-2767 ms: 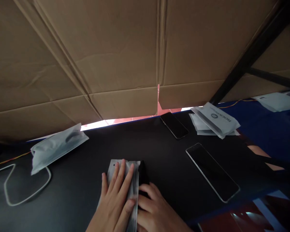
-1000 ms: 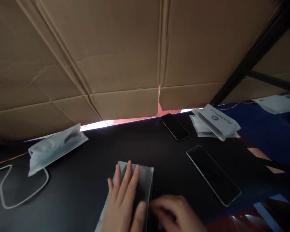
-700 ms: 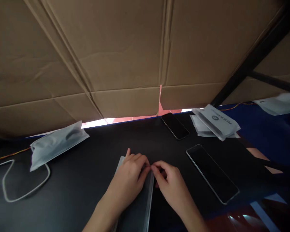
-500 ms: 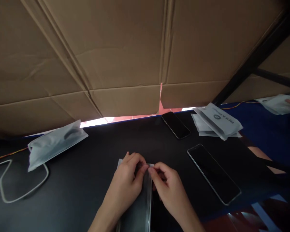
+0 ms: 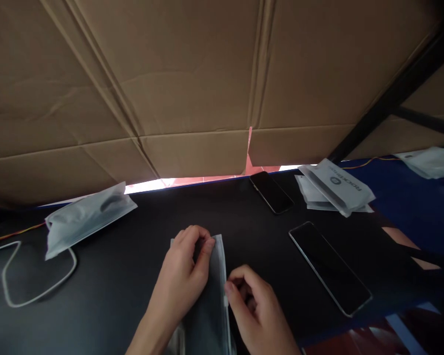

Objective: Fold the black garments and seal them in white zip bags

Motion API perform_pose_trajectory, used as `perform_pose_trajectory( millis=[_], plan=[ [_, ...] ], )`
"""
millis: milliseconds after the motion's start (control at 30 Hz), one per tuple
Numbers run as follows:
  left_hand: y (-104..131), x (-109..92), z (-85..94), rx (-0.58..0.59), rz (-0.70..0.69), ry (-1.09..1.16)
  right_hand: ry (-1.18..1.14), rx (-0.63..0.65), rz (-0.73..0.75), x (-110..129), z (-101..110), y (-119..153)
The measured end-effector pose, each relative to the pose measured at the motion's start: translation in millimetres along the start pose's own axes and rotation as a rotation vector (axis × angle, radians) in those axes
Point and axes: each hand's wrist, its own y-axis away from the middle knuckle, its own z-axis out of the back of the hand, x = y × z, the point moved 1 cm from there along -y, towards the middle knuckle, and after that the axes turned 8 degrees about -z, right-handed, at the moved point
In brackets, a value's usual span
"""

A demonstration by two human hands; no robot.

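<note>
Frosted plastic makes up the bag [image 5: 213,296] I have hold of, lying on the black table [image 5: 163,217] to the left of the large phone [image 5: 330,268]. My left hand [image 5: 183,271] curls over its top end, thumb and forefinger pinching near the corner; my right hand [image 5: 259,310], between the bag and the large phone, nips the long edge just beside a small pale tab [image 5: 225,300]. I'd judge that edge partly done: the stretch above my right thumb looks pressed together, while the length below seems left. Whether that lower part is sealed, or what is inside, I cannot tell. Beyond the large phone lie a smaller phone [image 5: 271,192] and a pile of packets [image 5: 336,187]; well to its left, a second pouch [image 5: 91,217] rests by a white cord [image 5: 3,278]. Half a second ago both hands met at the top corner; now my right has come down the edge, while my left has stayed near the top. Another person's hand, then at the far packet [image 5: 434,162] to the right of the large phone, is out of view.
</note>
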Motion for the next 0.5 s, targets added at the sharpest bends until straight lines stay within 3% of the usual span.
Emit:
perform_pose_trajectory(
  millis=[167,300,500],
  plan=[
    [2,1,0.6,-0.055,-0.009,-0.060,0.095,0.038,0.050,-3,-7,2],
    [3,2,-0.2,-0.090,-0.034,-0.135,0.186,-0.001,0.113,-8,-9,6],
    [-4,17,2.1,-0.129,-0.071,-0.293,0.353,0.025,0.297,-39,-25,18]
  ],
)
